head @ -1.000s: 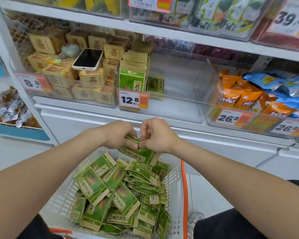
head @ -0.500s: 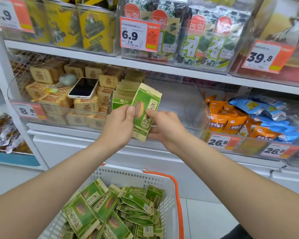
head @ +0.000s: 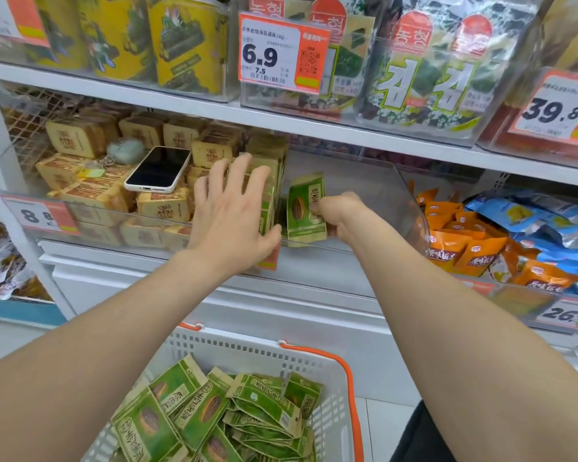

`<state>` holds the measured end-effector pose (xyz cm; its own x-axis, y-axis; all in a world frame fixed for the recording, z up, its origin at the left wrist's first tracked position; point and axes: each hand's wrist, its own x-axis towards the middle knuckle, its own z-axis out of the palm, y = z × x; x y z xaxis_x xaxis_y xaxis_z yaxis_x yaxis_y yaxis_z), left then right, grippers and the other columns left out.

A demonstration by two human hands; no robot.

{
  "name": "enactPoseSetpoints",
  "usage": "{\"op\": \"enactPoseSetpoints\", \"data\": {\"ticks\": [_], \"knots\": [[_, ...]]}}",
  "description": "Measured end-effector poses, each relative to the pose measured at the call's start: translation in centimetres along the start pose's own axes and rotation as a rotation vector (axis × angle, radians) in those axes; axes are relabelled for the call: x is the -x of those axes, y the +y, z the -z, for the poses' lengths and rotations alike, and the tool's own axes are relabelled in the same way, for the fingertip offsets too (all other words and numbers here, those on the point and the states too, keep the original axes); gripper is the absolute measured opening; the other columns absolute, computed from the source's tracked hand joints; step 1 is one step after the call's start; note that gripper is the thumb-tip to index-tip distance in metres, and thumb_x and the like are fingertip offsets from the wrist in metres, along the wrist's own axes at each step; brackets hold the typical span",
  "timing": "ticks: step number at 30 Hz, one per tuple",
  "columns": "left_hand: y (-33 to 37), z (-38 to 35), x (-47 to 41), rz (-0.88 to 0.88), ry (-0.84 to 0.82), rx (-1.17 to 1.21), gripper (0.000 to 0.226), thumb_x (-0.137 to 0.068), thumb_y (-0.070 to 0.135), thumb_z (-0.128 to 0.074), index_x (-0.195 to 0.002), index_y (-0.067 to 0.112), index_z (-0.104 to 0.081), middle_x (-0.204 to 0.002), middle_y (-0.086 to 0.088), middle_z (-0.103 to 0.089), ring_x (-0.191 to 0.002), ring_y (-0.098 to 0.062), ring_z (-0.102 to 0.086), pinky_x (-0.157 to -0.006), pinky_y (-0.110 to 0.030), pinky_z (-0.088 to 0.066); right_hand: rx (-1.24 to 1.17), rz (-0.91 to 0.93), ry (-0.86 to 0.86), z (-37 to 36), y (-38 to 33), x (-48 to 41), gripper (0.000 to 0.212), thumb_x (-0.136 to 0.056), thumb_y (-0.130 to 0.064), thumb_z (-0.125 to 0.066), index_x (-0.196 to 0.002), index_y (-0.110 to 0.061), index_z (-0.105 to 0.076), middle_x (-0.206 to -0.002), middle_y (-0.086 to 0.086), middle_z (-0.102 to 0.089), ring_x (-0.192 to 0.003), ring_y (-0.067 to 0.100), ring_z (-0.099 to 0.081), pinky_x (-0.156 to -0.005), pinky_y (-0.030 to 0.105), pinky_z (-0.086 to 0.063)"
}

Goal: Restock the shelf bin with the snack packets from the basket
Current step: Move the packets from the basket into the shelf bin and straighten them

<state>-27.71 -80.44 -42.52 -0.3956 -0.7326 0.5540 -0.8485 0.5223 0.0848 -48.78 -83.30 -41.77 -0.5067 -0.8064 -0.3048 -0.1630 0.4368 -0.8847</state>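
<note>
My right hand (head: pixel 339 213) grips a green snack packet (head: pixel 302 208) and holds it upright inside the clear shelf bin (head: pixel 381 195), just right of a standing row of the same packets (head: pixel 270 181). My left hand (head: pixel 232 211) is spread flat with fingers apart and presses against the front of that row. The bin's right half holds nothing. Below, a white basket (head: pixel 247 353) with an orange handle holds several more green packets (head: pixel 214 415) in a loose heap.
A phone (head: pixel 157 170) lies on tan boxed snacks in the bin to the left. Orange and blue bags (head: pixel 481 241) fill the bin to the right. The shelf above carries seaweed packs (head: pixel 424 65) and yellow boxes, with price tags along the shelf edges.
Both hands lifted a packet from the basket up to the shelf. The left hand let go and now braces the row; the right hand has pushed the packet into the bin.
</note>
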Motion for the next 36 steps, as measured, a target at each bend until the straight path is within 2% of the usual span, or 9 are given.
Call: {"op": "enactPoseSetpoints", "data": {"ticks": [5, 8, 12, 18, 20, 23, 26, 32, 36], "knots": [[-0.5, -0.6, -1.4, -0.020, 0.007, -0.014, 0.077, -0.075, 0.063, -0.063, -0.139, 0.023, -0.048, -0.142, -0.006, -0.048, -0.127, -0.037, -0.043, -0.097, -0.052, -0.043, 0.141, 0.043, -0.022, -2.2, -1.6, -0.7, 0.038, -0.099, -0.005, -0.059, -0.137, -0.002, -0.058, -0.144, 0.018, -0.059, -0.116, 0.029, -0.062, -0.108, 0.045, -0.052], [-0.7, -0.8, -1.6, -0.040, 0.036, -0.066, 0.073, -0.073, 0.063, -0.059, -0.133, 0.021, -0.051, -0.135, -0.007, -0.049, -0.116, -0.037, -0.045, -0.088, -0.049, -0.044, 0.270, 0.027, -0.072, -3.3, -1.5, -0.9, 0.029, -0.106, -0.016, -0.055, -0.134, -0.008, -0.058, -0.135, 0.012, -0.058, -0.126, 0.029, -0.057, -0.110, 0.041, -0.048], [-0.7, -1.2, -1.9, -0.042, 0.053, -0.096, 0.076, -0.071, 0.062, -0.057, -0.134, 0.021, -0.049, -0.133, -0.008, -0.049, -0.111, -0.037, -0.046, -0.085, -0.049, -0.044, 0.261, -0.057, -0.138, -3.7, -1.4, -2.3, 0.027, -0.102, -0.013, -0.061, -0.128, -0.006, -0.062, -0.125, 0.017, -0.068, -0.112, 0.032, -0.069, -0.098, 0.052, -0.058], [-0.7, -1.2, -1.9, -0.048, 0.063, -0.099, 0.073, -0.072, 0.062, -0.055, -0.132, 0.020, -0.051, -0.132, -0.009, -0.049, -0.110, -0.036, -0.046, -0.085, -0.050, -0.043, 0.128, -0.121, -0.189, -2.3, -1.9, -3.5, 0.010, -0.101, -0.005, -0.063, -0.110, -0.007, -0.065, -0.094, 0.013, -0.073, -0.083, 0.026, -0.073, -0.072, 0.041, -0.063], [-0.6, -1.3, -1.9, -0.043, 0.067, -0.099, 0.071, -0.072, 0.062, -0.055, -0.129, 0.020, -0.052, -0.133, -0.009, -0.049, -0.110, -0.036, -0.047, -0.086, -0.049, -0.043, 0.184, -0.076, -0.175, -2.1, -1.8, -4.1, 0.006, -0.101, -0.005, -0.062, -0.105, -0.010, -0.065, -0.115, 0.016, -0.073, -0.105, 0.030, -0.073, -0.091, 0.045, -0.060], [-0.5, -1.4, -1.9, -0.034, 0.071, -0.098, 0.067, -0.074, 0.061, -0.055, -0.126, 0.018, -0.053, -0.132, -0.009, -0.050, -0.110, -0.037, -0.046, -0.085, -0.050, -0.043, 0.206, 0.042, -0.106, -1.8, -2.2, -5.0, 0.016, -0.098, -0.007, -0.068, -0.105, -0.009, -0.054, -0.137, 0.021, -0.062, -0.125, 0.038, -0.063, -0.107, 0.050, -0.052], [-0.5, -1.4, -1.9, -0.039, 0.077, -0.097, 0.066, -0.075, 0.061, -0.054, -0.124, 0.018, -0.053, -0.131, -0.009, -0.050, -0.109, -0.037, -0.046, -0.085, -0.049, -0.042, 0.073, 0.122, 0.017, -1.1, -2.2, -5.7, 0.049, -0.090, -0.012, -0.078, -0.126, -0.009, -0.045, -0.120, 0.015, -0.066, -0.101, 0.034, -0.071, -0.088, 0.054, -0.062], [-0.6, -1.5, -1.9, -0.043, 0.080, -0.102, 0.065, -0.075, 0.061, -0.054, -0.124, 0.018, -0.052, -0.130, -0.009, -0.049, -0.109, -0.036, -0.046, -0.084, -0.050, -0.042, -0.193, 0.290, 0.058, -1.1, -1.9, -6.6, 0.036, -0.094, -0.001, -0.071, -0.116, -0.019, -0.049, -0.102, -0.001, -0.065, -0.085, 0.013, -0.065, -0.063, 0.029, -0.056], [-0.5, -1.6, -2.0, -0.037, 0.081, -0.102, 0.065, -0.076, 0.062, -0.054, -0.123, 0.018, -0.051, -0.130, -0.009, -0.049, -0.109, -0.036, -0.046, -0.085, -0.051, -0.042, -0.208, 0.345, 0.125, -1.6, -2.7, -7.6, 0.038, -0.093, -0.007, -0.072, -0.120, -0.024, -0.051, -0.111, -0.002, -0.066, -0.100, 0.017, -0.065, -0.084, 0.034, -0.058]]}}
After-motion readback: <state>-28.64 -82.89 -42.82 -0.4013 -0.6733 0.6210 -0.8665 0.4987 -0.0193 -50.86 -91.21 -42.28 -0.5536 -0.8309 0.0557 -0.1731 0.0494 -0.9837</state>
